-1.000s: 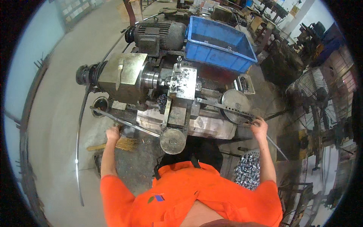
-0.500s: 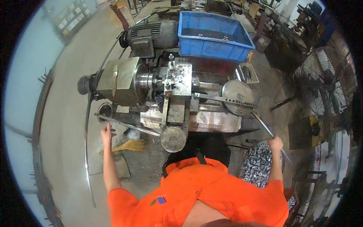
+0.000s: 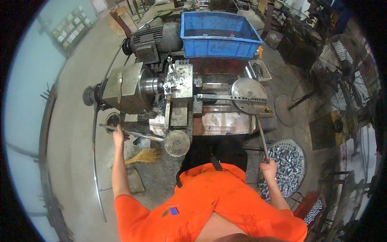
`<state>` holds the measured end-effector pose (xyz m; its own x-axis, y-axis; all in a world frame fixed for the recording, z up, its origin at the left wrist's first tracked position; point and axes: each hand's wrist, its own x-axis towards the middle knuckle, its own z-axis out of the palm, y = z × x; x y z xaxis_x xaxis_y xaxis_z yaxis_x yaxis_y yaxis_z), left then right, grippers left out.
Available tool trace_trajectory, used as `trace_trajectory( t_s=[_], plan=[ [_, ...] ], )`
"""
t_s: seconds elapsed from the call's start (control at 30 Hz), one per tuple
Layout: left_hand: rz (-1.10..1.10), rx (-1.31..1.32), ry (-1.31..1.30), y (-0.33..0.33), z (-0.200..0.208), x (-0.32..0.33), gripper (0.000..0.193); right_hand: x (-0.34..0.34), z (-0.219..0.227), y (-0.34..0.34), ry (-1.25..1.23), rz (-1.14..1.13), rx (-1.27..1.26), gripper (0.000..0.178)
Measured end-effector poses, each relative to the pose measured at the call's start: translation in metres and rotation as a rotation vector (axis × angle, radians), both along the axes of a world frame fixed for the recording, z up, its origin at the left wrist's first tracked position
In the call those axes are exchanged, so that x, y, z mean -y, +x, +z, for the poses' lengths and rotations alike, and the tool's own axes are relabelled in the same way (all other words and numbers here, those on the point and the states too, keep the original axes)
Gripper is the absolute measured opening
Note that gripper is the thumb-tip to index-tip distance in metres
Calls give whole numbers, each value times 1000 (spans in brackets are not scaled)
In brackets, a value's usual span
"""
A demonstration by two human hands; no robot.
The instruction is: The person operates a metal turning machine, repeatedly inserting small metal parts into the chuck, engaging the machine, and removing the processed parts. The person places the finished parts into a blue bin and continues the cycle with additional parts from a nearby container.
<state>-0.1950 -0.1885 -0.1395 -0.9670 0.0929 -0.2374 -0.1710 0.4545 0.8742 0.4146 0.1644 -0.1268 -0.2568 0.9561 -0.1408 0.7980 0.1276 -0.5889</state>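
My right hand [image 3: 269,168] is closed around the metal bar handle [image 3: 262,137] below the round steel disc [image 3: 248,96] on the machine's right. My left hand [image 3: 119,136] touches the long lever [image 3: 143,134] near its outer end. Its fingers look apart and not wrapped round the lever. That lever joins a round hub [image 3: 177,143] at the front of the tool slide. Behind the hub stands the metal tool block [image 3: 180,82], facing the lathe chuck [image 3: 152,86]. A flat bar with holes [image 3: 225,97] links the slide to the disc.
A blue plastic crate [image 3: 219,46] sits behind the lathe, beside a motor [image 3: 157,40]. At my right, a perforated basket [image 3: 288,161] holds many small metal parts, with a red container [image 3: 312,209] nearer. A straw broom [image 3: 143,156] lies at left; a fan [image 3: 342,76] stands far right.
My right hand has swung the bar handle left and toward me. The left hand has risen to the lever. The whole view has shifted slightly.
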Motion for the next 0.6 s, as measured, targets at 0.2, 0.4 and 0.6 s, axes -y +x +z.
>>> trace_trajectory(
  t_s=[0.2, 0.4, 0.6],
  plan=[
    [-3, 73, -23, -3, 7, -3, 64, 9, 11, -8, -81, -48, 21, 37],
    [-46, 107, -86, -12, 4, 8, 64, -11, -1, 8, 199, 30, 97, 49],
    [-3, 165, -30, -4, 7, 1, 67, -149, 2, 49, 420, 69, 705, 61]
  ],
)
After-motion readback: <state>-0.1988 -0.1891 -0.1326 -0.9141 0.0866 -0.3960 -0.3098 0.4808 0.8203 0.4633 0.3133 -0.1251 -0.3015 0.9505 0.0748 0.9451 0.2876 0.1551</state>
